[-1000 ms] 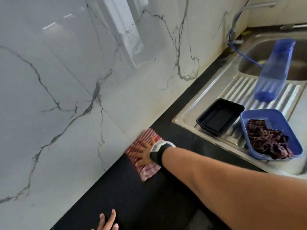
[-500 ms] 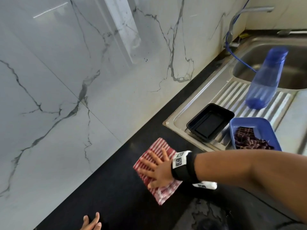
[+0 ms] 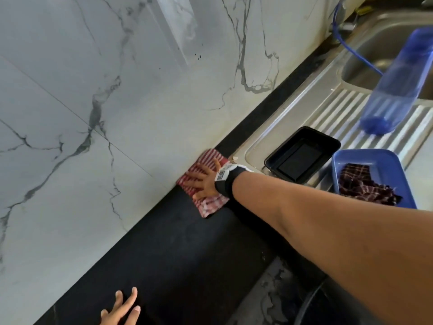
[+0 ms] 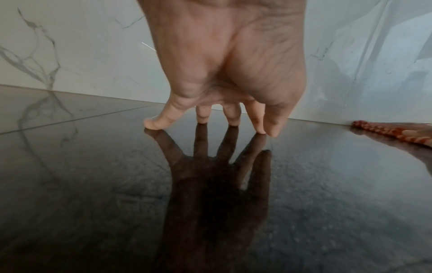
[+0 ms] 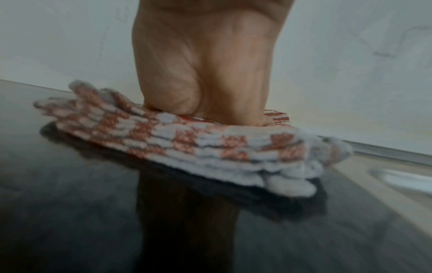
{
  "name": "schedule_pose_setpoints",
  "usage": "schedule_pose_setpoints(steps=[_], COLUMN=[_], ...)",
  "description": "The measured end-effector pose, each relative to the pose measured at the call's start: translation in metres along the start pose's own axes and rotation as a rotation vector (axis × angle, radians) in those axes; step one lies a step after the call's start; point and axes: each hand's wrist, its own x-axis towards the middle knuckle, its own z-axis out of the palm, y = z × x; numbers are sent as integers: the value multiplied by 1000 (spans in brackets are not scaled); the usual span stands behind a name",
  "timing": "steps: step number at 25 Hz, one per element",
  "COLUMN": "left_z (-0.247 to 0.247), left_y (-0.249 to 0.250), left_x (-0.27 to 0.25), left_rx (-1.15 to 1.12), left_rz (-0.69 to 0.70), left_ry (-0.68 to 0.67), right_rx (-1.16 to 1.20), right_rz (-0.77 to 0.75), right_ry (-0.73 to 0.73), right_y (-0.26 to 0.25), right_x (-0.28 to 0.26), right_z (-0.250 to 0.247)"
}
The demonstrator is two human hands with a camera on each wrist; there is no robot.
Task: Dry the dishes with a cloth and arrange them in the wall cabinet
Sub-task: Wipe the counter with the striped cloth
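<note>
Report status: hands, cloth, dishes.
Right hand flat on folded red-checked cloth against wall. Left hand fingertips on counter. Black tray, blue bottle on drainboard, untouched.

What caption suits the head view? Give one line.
Right hand presses a red checked cloth flat onto the black countertop.

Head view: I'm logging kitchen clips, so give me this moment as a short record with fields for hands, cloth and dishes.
right hand: right hand pressed flat on the red checked cloth
cloth: folded, on the black counter against the marble wall
left hand: left hand fingertips spread on the counter, holding nothing
dishes: black tray, blue tray and blue bottle on the sink drainboard
in blue tray: dark plaid cloth
</note>
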Motion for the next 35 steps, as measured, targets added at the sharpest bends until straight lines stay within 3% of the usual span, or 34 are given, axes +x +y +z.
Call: schedule_pose_setpoints(steps=[1,2,3,10,12,15,21,24,26,31,35], left_z=[-9,20,30,32,37,44,76,95,101,98,99], left_y=[20,12,16,21,10,-6,-38,-56,-45,-34,-39], left_x=[12,-24,-34,-64,-90,-144,-227,-239,-254,-268,-270], left_rx=[-155,68,49,140,96,150,327,359,302,197,216], left_rz=[-15,-109,-116,-140,-176,-255,-399,-441,-470,-361,-337], left_ry=[-34,56,170,43,136,249,146,89,79,137,130], right_rx=[68,111,152,206,211,205,95,36,44,160,118], right_rz=[78,139,181,343,368,346,66,-26,-1,326,297], right_ry=[30,40,34,-51,-79,-87,-115,-113,-151,-174,-124], right_y=[11,18,22,5,-14,-53,-162,-155,-129,-80,-118], right_x=[-7,-14,-20,-124,-158,-193,-232,-273,-293,-266,-218], right_z=[-7,-6,1,43,58,76,102,121,126,93,51])
